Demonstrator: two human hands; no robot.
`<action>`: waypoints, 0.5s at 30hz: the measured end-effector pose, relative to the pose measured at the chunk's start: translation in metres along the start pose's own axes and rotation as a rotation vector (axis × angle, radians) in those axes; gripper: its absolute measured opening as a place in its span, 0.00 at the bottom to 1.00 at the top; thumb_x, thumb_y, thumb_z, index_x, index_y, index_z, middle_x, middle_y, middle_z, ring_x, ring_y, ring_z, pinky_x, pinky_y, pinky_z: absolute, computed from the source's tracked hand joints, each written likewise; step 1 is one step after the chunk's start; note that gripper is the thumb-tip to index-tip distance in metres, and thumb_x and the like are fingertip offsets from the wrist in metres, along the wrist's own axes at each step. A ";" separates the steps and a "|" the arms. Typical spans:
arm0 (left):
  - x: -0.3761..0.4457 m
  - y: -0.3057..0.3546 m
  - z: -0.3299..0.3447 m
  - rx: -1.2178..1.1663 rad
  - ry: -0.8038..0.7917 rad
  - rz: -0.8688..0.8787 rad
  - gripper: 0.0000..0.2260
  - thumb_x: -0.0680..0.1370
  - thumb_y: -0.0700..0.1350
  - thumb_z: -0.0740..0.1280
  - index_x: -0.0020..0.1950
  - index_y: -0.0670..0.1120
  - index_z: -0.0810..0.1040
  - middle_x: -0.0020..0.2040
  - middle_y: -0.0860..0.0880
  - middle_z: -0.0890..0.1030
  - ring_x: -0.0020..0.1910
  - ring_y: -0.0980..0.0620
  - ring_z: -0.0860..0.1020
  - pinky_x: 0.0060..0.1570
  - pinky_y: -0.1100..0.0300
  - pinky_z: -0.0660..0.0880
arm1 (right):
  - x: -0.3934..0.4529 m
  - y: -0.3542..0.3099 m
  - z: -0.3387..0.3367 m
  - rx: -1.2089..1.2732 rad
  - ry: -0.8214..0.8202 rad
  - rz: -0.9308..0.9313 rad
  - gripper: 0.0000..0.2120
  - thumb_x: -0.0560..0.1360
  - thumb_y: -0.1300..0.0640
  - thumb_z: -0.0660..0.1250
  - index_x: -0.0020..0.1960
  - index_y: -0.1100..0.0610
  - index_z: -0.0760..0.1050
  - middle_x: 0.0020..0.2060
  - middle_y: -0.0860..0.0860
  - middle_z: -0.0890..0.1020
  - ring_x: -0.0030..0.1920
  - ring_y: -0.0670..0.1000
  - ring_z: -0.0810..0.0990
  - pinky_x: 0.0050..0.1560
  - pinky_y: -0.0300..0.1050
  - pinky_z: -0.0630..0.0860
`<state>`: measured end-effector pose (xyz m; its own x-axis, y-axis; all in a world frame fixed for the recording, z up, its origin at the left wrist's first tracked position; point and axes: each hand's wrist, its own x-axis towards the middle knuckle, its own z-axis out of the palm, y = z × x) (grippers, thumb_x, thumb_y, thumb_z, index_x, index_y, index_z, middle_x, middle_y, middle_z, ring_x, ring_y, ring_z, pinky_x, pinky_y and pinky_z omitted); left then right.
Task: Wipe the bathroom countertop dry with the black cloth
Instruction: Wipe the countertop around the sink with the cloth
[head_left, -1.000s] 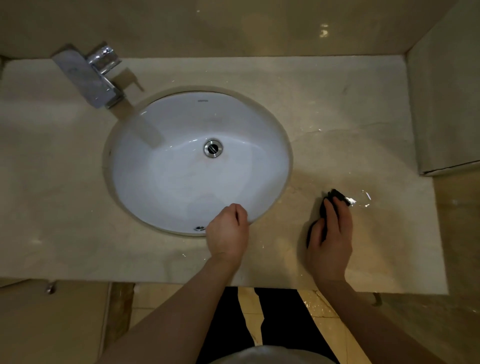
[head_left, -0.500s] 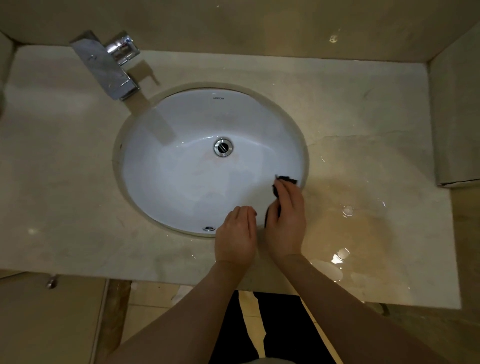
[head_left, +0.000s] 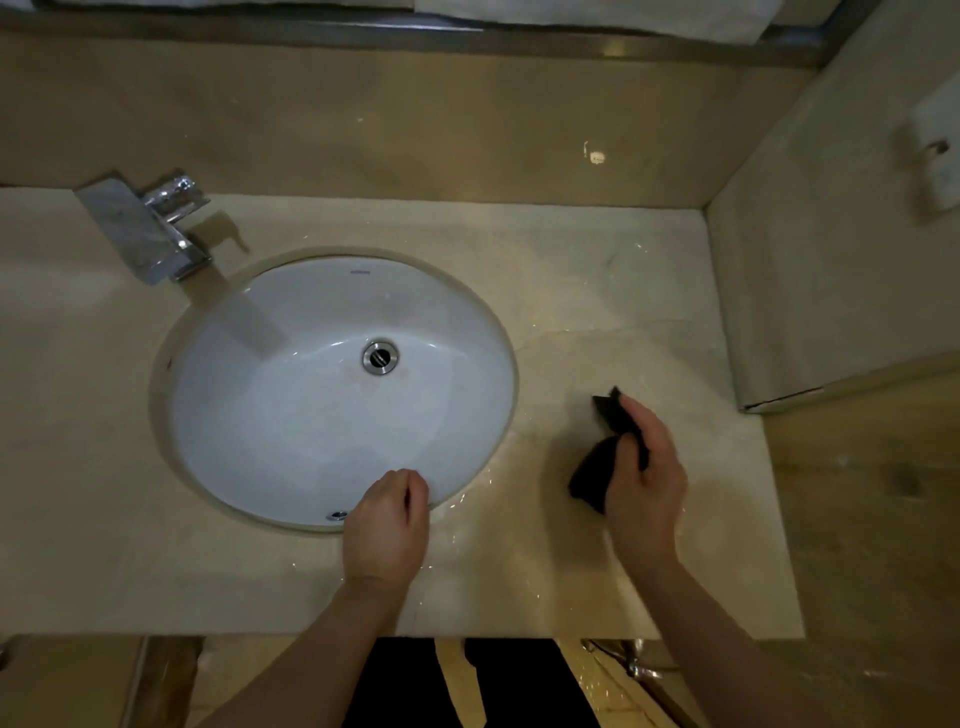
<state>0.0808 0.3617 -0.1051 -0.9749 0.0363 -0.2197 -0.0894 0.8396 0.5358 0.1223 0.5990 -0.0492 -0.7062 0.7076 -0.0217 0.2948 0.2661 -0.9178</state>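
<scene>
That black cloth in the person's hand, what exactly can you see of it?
The black cloth is a small, dark, soft-looking rag, bunched rather than spread flat. The right hand grips it around the middle, so one pointed corner sticks out beyond the fingers and a wider fold shows on the side toward the sink. It sits over the beige stone countertop, right of the basin; whether it presses the surface cannot be told.
</scene>
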 end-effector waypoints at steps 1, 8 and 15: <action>0.000 0.003 0.000 -0.002 0.006 -0.034 0.13 0.79 0.47 0.55 0.37 0.48 0.72 0.35 0.52 0.77 0.36 0.50 0.76 0.36 0.51 0.75 | 0.010 0.005 -0.016 -0.023 0.006 -0.001 0.21 0.80 0.69 0.57 0.68 0.53 0.75 0.63 0.44 0.78 0.64 0.38 0.74 0.67 0.38 0.70; 0.021 0.050 0.022 -0.032 -0.007 -0.421 0.20 0.83 0.48 0.52 0.40 0.46 0.78 0.34 0.51 0.76 0.34 0.46 0.72 0.38 0.55 0.65 | 0.093 0.043 -0.073 -0.454 -0.267 -0.114 0.29 0.78 0.57 0.67 0.76 0.55 0.61 0.71 0.52 0.69 0.71 0.52 0.67 0.71 0.47 0.62; 0.021 0.051 0.027 -0.008 0.105 -0.369 0.17 0.81 0.48 0.52 0.38 0.48 0.75 0.32 0.51 0.79 0.33 0.47 0.75 0.36 0.55 0.70 | 0.078 0.064 -0.048 -0.477 -0.119 -0.109 0.26 0.82 0.58 0.59 0.78 0.58 0.58 0.76 0.54 0.60 0.75 0.53 0.61 0.72 0.49 0.62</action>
<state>0.0617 0.4198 -0.1042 -0.8924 -0.3239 -0.3143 -0.4397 0.7813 0.4431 0.1168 0.7028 -0.0904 -0.8093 0.5873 -0.0065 0.4574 0.6233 -0.6343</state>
